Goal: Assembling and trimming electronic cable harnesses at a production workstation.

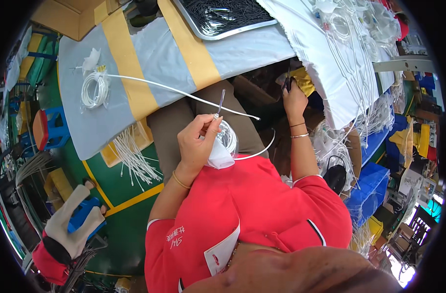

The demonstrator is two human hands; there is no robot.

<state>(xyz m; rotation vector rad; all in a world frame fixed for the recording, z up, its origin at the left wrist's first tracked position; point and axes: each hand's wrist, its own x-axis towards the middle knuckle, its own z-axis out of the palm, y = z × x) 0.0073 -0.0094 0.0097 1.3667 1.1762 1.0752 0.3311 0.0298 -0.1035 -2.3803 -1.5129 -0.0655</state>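
Observation:
My left hand [198, 141] is closed in a pinch above my lap, gripping a small fitting from which a thin clear strip [222, 101] sticks up. Below the fingers hangs a coiled white cable [228, 138] in clear plastic, one loose end curving right, with a white tag or wrap [220, 157] against it. Out to the right, under the table edge, my right hand [294, 100] is closed round dark scissors [287, 82], partly hidden by the fingers and shadow. Yellow material [302, 81] lies beside them.
Another coiled white cable [95, 90] lies on the grey-covered table [179, 56], its end reaching over my lap. A metal tray [206, 34] of black pieces stands at the far edge. White cables hang at left [135, 154] and right [352, 53]. A person [66, 229] sits lower left.

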